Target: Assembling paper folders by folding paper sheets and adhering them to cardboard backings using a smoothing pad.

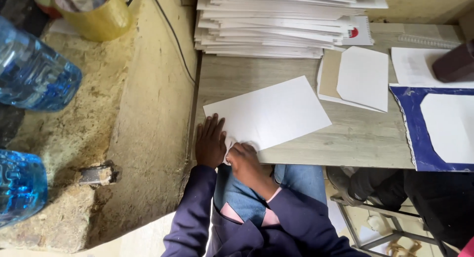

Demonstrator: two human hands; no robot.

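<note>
A white sheet of paper (270,112) lies at an angle on the grey wooden table (355,138). My left hand (209,142) rests flat on the table's near left corner, fingers together, pressing the sheet's lower corner. Beside it, my right hand (245,158) is curled over the sheet's near edge and seems to pinch a folded bit of it. Both arms wear dark navy sleeves.
A tall stack of white sheets (276,24) sits at the table's back. A folded paper envelope shape (358,78) and a blue sheet with a white cut-out (437,126) lie right. Blue water bottles (29,74) and a tape roll (94,12) stand on the left ledge.
</note>
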